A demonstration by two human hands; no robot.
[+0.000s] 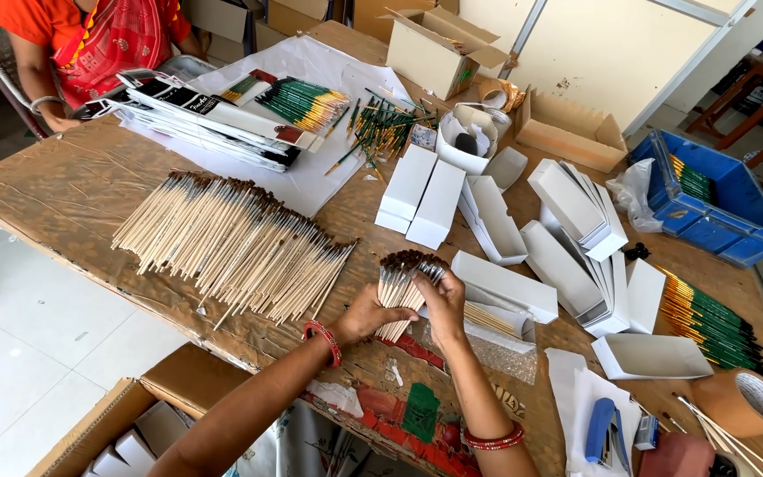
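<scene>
There is one view only, from a camera worn on the person's head, looking steeply down and forward across the brown-covered worktable (64, 199). It sits close above the person's own left hand (366, 314) and right hand (443, 300), low in the middle of the frame. It faces the far table edge, where another person in orange (90, 35) sits, and takes in the pale floor (37, 353) at left and a blue crate (708, 203) at right.

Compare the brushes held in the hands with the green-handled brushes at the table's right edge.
The held brush bundle has plain pale wooden handles; the green-handled brushes are painted green with yellow ends. The bundle stands upright, gripped by the left hand and right hand; the green ones lie flat on the table. Both are slim paintbrushes.
</scene>
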